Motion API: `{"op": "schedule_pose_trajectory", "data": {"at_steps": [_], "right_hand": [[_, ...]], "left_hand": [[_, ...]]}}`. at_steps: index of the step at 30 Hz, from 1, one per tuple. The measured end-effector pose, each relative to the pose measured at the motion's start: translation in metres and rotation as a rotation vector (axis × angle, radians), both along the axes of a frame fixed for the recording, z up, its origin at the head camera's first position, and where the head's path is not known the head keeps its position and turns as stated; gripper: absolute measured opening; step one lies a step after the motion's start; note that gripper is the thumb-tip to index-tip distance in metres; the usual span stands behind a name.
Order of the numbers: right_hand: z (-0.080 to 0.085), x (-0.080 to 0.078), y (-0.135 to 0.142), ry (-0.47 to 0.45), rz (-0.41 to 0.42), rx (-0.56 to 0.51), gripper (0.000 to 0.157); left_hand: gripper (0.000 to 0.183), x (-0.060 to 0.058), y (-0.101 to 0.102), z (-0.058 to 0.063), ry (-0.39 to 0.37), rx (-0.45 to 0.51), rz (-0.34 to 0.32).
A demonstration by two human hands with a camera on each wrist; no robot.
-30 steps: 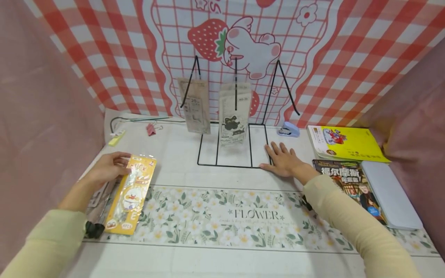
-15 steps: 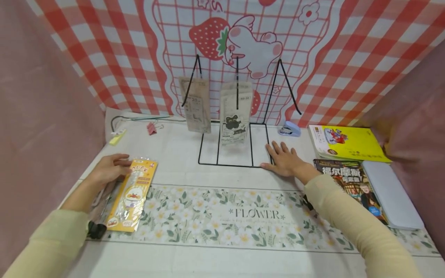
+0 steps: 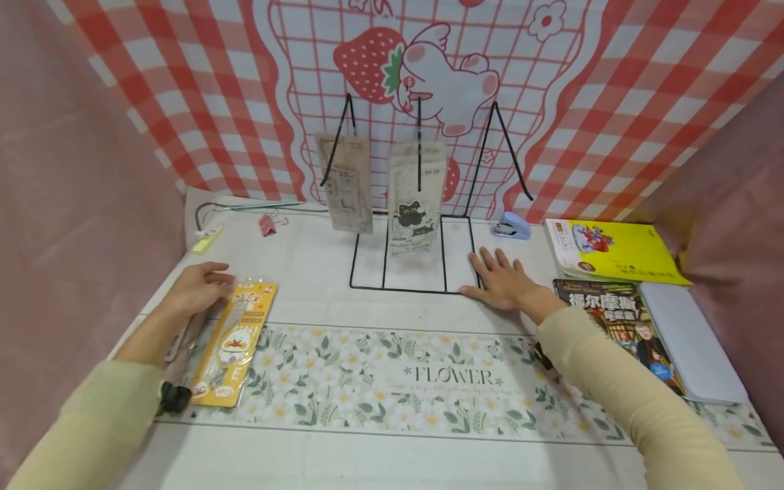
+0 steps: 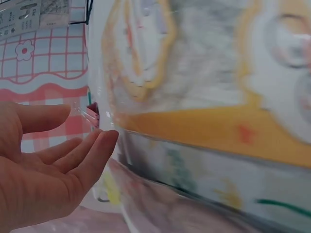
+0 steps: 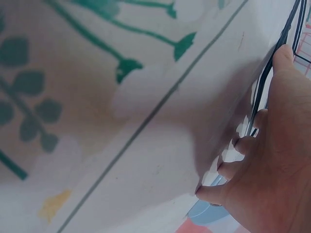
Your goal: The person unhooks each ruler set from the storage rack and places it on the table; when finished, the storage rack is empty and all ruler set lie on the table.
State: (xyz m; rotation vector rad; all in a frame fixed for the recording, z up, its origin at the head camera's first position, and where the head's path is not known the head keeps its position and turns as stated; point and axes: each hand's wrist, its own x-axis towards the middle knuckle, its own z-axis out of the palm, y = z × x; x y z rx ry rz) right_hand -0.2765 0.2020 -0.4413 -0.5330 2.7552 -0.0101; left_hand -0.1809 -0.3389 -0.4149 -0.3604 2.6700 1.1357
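While right hand stays spread on wire rack, left hand drawn back beside yellow packet, fingers apart

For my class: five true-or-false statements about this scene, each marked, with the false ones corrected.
1. The right hand touches the black wire rack. True.
2. The yellow duck package lies beside the left hand. True.
3. That package hangs from the rack. False: it lies left of the rack.
4. The yellow book lies farther back than the dark-covered book. True.
5. The left hand grips the yellow book. False: that book lies untouched, right of the rack.
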Motion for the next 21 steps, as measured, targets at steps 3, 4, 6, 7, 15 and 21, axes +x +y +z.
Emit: {"op": "schedule_pose_trajectory", "data": {"at_steps": [3, 4, 6, 7, 15, 21], "right_hand": [[0.000, 0.000, 0.002, 0.004, -0.005, -0.003, 0.090], [0.000, -0.001, 0.003, 0.005, -0.005, -0.003, 0.090], [0.000, -0.001, 0.004, 0.007, -0.006, -0.003, 0.090], [-0.001, 0.000, 0.004, 0.007, -0.008, -0.005, 0.090], [0.001, 0.002, 0.006, 0.015, -0.008, -0.010, 0.090], [-0.002, 0.001, 0.002, 0.025, 0.003, -0.005, 0.089]], "left_hand": [[0.061, -0.011, 0.009, 0.007, 0.041, -0.007, -0.015], [0.060, -0.015, 0.013, 0.011, 0.056, -0.007, -0.028], [0.058, -0.023, 0.023, 0.020, 0.100, -0.009, -0.082], [0.058, -0.028, 0.030, 0.024, 0.118, -0.016, -0.099], [0.068, -0.060, 0.089, 0.065, 0.332, -0.247, -0.161], [0.078, -0.087, 0.112, 0.091, 0.510, -0.093, -0.168]]}}
